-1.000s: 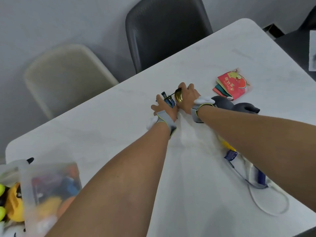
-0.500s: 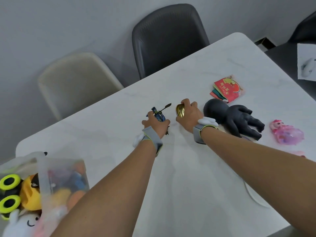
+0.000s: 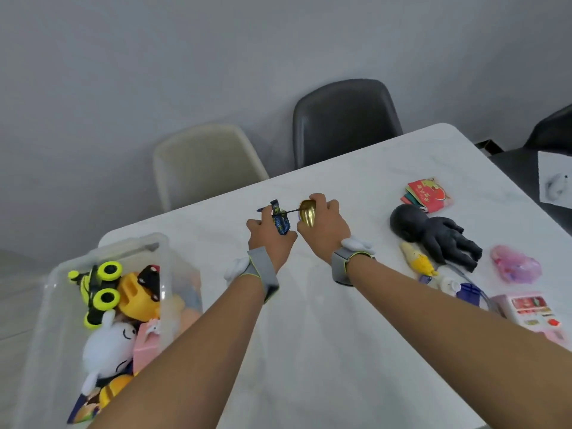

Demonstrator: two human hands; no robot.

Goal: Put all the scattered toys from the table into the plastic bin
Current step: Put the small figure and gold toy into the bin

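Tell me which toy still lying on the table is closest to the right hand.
The black baby doll: it lies just right of the right hand, while the yellow corn toy, pink pony and red booklets sit farther off.

Plain grey wall behind a white table

A white marble-look table point(image 3: 356, 351) fills the lower frame; a cream chair point(image 3: 204, 162) at 11 o'clock, a dark chair point(image 3: 345, 119) at 12, possibly another dark chair point(image 3: 554, 128) at 2.

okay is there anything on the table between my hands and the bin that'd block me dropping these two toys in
Nothing visible. The left hand grips the blue toy, the right hand the gold toy; bare table lies before the bin, its top open.
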